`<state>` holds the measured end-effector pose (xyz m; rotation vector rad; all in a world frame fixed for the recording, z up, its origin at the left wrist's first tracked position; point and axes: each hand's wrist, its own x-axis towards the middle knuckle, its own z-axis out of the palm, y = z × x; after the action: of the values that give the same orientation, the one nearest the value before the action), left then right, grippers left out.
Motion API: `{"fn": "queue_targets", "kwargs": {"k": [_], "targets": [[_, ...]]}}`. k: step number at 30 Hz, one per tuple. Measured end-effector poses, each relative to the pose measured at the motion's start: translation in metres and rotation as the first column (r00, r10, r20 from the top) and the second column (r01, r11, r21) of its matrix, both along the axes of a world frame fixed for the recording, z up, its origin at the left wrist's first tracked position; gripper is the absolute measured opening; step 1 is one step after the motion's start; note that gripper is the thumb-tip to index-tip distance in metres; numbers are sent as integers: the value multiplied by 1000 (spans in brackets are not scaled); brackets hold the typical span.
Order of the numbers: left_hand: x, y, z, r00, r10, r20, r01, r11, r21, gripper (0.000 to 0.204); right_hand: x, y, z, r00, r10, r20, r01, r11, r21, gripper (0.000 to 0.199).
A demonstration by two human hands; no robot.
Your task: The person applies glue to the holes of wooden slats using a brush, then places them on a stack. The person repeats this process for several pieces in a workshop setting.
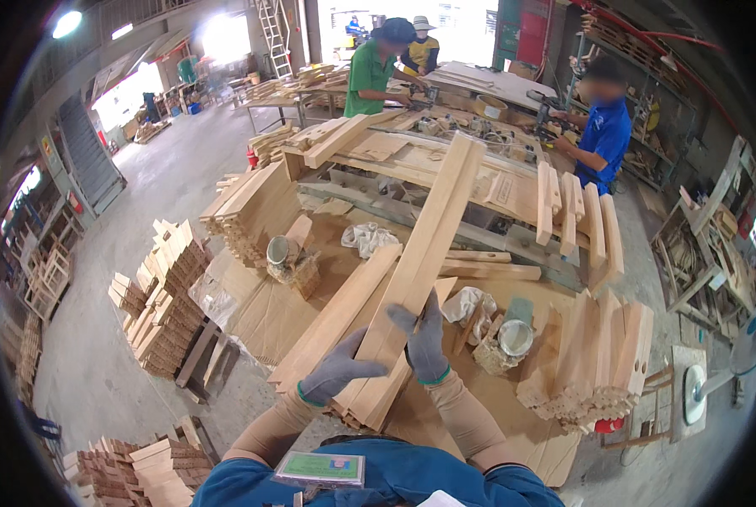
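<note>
A long pale wooden board (424, 245) slants away from my body, its far end raised over the workbench; a lengthwise line suggests two pieces side by side. My left hand (342, 372), in a grey glove with a teal cuff, grips the left edge near the close end, thumb across the top. Slightly farther up, my right hand (424, 340), gloved alike, holds the right edge with its thumb on top and its other fingers partly hidden. Beneath and left of it lie more wooden boards (344, 317). The near ends overlap, so their exact contact is unclear.
A tin can (282, 250) stands left on a block, another tin (514, 337) right, near crumpled plastic (368, 239). Stacked wood pieces (163, 296) flank the cardboard-covered surface (243, 287). Across the workbench (386, 152), people in green (369, 80) and blue (606, 131) work.
</note>
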<state>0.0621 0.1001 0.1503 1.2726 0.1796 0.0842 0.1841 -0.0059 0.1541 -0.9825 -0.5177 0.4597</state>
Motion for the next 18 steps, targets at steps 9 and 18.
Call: {"fn": "queue_targets", "kwargs": {"k": [9, 18], "targets": [[38, 81, -4, 974, 218, 59, -192, 938, -290, 62, 73, 78, -75, 993, -87, 81, 86, 996, 23, 65], [199, 240, -27, 953, 290, 87, -275, 949, -152, 39, 94, 66, -194, 326, 409, 852, 721, 476, -504, 70]]}}
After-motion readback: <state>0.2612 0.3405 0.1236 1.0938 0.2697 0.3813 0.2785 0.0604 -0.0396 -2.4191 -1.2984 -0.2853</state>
